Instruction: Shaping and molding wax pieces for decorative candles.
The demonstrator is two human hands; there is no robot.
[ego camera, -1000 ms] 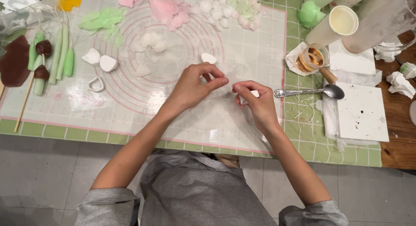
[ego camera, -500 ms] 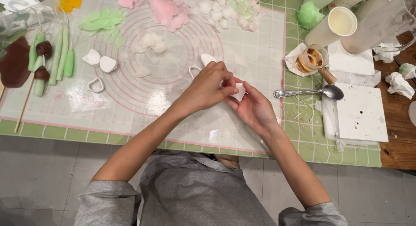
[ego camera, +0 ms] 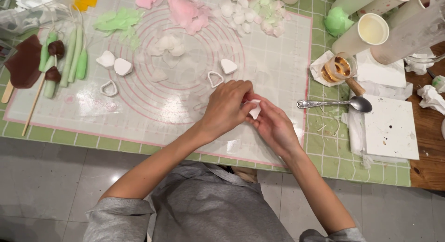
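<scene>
My left hand [ego camera: 227, 107] and my right hand [ego camera: 274, 126] meet over the near part of a translucent work mat [ego camera: 278, 70] with pink circles. Both pinch a small white petal-shaped piece of paste [ego camera: 255, 110] between their fingertips. Just beyond the hands lie a white petal cutter [ego camera: 214, 79] and a white petal piece [ego camera: 228, 66]. Thin white petals [ego camera: 167, 47] rest at the mat's middle.
A spoon [ego camera: 338, 103] lies right of my hands, beside a white tile [ego camera: 391, 126] and a small glass cup [ego camera: 337, 68]. Rolling tubes [ego camera: 366, 31] stand at back right. Green stems [ego camera: 74, 56], brown paste [ego camera: 25, 61] and two white cutters [ego camera: 115, 63] lie left. Pink and green petals line the far edge.
My hands have drawn together and shifted slightly right. The white piece, stretched between them a second ago, is now pinched close between both hands.
</scene>
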